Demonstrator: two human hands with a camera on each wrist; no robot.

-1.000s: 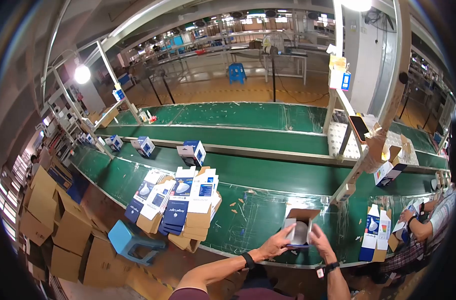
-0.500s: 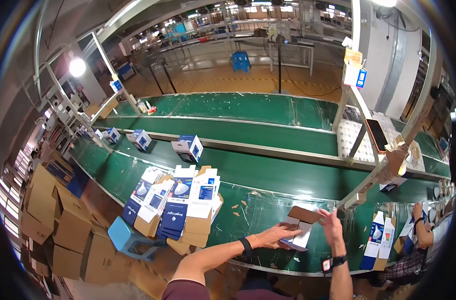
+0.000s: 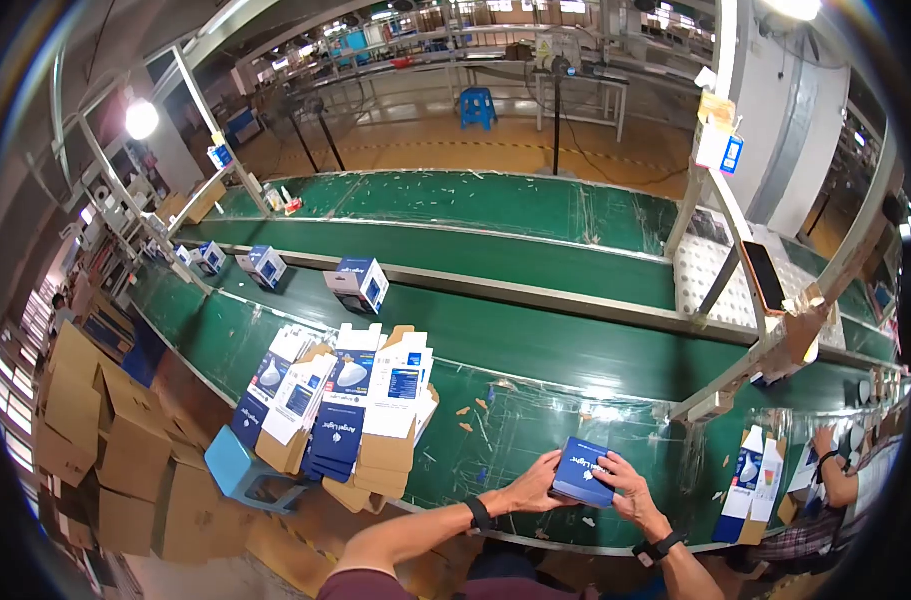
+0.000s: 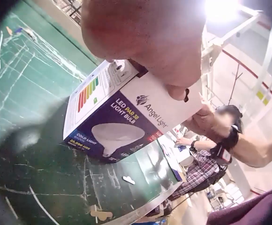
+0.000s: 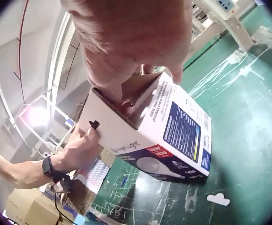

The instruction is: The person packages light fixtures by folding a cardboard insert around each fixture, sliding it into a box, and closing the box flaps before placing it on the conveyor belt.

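A blue and white light bulb box (image 3: 584, 470) stands on the green bench in front of me, its blue lid face up in the head view. My left hand (image 3: 534, 486) grips the box's left side. Over its right top edge, my right hand (image 3: 632, 492) holds on with the fingers on the lid. The right wrist view shows an opening along the top of the box (image 5: 150, 136), with right-hand fingers reaching into it. A bulb picture and "Angel Light" lettering mark the box (image 4: 117, 131) in the left wrist view. The contents are hidden.
Flattened box blanks (image 3: 345, 400) lie in stacks at left. Packed boxes (image 3: 357, 285) stand on the conveyor (image 3: 495, 330) behind. At right are more blanks (image 3: 750, 480), a slanted post with a phone (image 3: 762, 275), and another person (image 3: 845, 480). A blue stool (image 3: 245, 470) and cartons (image 3: 135, 450) stand at left.
The box's brown flap stood up with a grey round thing inside one second ago; now the blue lid lies folded over. My right hand has come down from the flap onto the lid.
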